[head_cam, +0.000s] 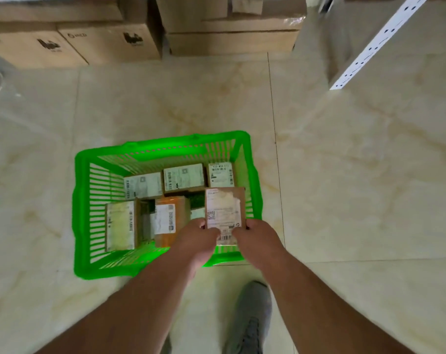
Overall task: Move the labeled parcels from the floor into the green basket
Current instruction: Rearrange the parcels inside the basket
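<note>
Both hands grip one brown parcel (225,213) by its near end, the left hand (197,237) on its left edge and the right hand (255,238) on its right, holding it over the right side of the green basket (85,213). The basket stands on the tiled floor (357,187). Five labelled parcels already lie inside: three along the far wall (183,177), two nearer (121,226). Cardboard boxes (109,44) sit beyond, and a grey shoe (252,318) shows below.

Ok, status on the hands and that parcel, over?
Left hand and right hand both gripping one labeled parcel, over green basket. Five parcels already inside. Nothing in the way.
</note>
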`<move>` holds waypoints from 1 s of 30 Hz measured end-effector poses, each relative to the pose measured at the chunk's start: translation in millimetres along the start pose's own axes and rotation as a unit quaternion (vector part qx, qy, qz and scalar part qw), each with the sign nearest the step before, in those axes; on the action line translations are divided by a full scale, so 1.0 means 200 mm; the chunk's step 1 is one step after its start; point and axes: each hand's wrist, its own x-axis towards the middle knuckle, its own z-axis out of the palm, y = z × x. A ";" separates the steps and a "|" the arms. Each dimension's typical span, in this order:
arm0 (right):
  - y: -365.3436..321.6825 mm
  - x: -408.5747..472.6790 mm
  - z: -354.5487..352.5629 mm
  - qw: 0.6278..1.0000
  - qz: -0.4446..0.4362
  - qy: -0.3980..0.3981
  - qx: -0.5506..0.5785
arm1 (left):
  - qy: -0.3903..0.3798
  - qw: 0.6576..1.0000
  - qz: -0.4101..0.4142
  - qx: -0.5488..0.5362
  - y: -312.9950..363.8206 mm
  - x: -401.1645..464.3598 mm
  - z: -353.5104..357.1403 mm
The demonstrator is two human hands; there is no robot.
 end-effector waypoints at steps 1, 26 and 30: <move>0.00 0.05 0.02 1.000 0.005 0.000 -0.010 | -0.004 1.000 -0.005 -0.006 -0.02 0.05 0.00; -0.54 0.00 0.88 0.996 0.050 -0.065 -0.044 | 0.111 0.989 -0.075 -0.055 -0.63 0.30 -0.91; -0.59 0.12 1.07 0.994 0.065 -0.068 -0.061 | 0.119 0.990 -0.060 -0.050 -0.64 0.40 -0.95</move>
